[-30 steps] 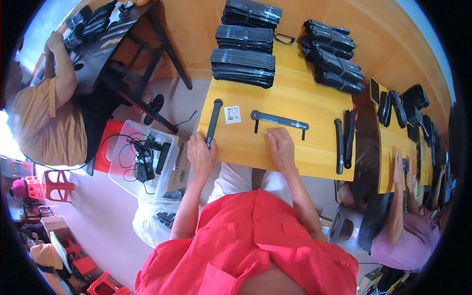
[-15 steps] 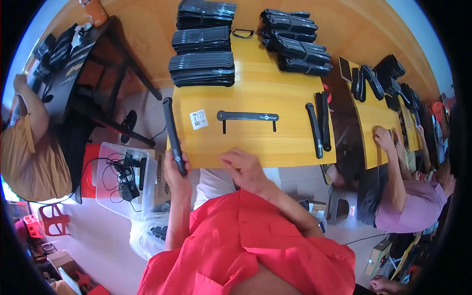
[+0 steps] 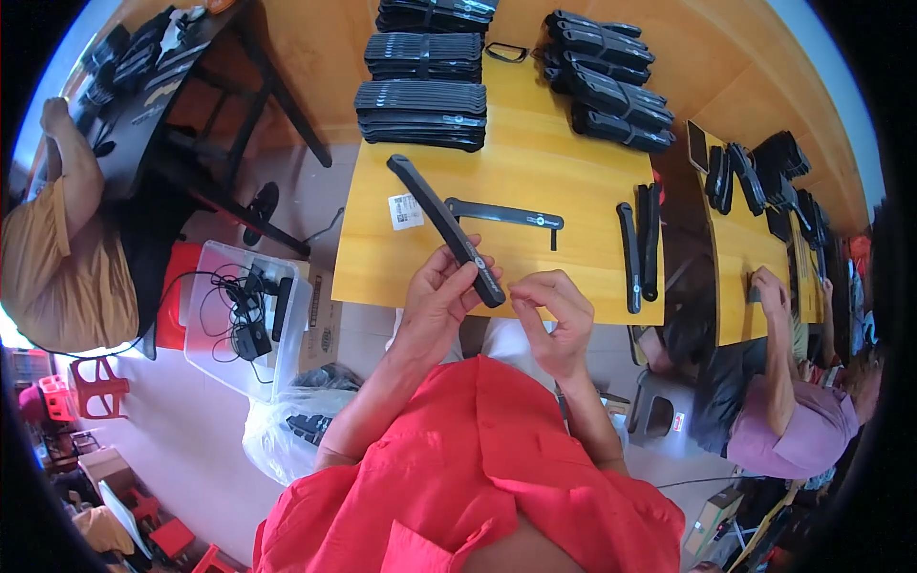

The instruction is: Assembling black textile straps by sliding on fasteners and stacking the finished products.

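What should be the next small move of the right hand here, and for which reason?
Probably bring the right hand to the near end of the long black bar. The left hand grips that end alone, the bar slants out over the yellow table, and the right hand's pinched fingers sit just beside it.

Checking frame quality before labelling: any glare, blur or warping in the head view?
Head view: strong fisheye bend, the yellow table edges curve; black rim vignette. Bright blown-out patch at far left edge. Left hand, black strip and right hand look sharp; the room is evenly lit.
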Available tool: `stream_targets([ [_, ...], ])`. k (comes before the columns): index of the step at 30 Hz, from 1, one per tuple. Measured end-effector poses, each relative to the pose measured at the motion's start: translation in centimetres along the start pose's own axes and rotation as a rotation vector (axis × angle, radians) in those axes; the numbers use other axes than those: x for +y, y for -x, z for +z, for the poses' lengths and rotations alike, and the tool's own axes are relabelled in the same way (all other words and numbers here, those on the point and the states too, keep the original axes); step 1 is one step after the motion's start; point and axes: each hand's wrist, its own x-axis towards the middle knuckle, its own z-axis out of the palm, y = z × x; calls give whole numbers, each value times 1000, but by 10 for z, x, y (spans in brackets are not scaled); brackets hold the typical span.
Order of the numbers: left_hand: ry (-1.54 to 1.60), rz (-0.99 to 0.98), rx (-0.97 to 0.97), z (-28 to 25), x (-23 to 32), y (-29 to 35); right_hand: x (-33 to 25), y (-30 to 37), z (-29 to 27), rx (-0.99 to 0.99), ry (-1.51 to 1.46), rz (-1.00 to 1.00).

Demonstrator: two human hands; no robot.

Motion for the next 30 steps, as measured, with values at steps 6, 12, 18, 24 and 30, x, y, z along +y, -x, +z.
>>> stream_targets([
  [6, -58, -45, 29, 7, -5, 2, 3, -1, -2, -6, 134, -115],
  [12, -181, 54, 58, 11, -7, 3, 0, -6, -10, -108, 230, -186],
  [18, -294, 73, 11, 14, -10, 7, -2, -10, -15, -193, 323, -181],
  [24, -211, 86, 82, 15, -12, 4, -3, -6, -18, -153, 244, -141],
  [30, -203, 91, 92, 14, -14, 6, -4, -4, -18, -182, 282, -135],
])
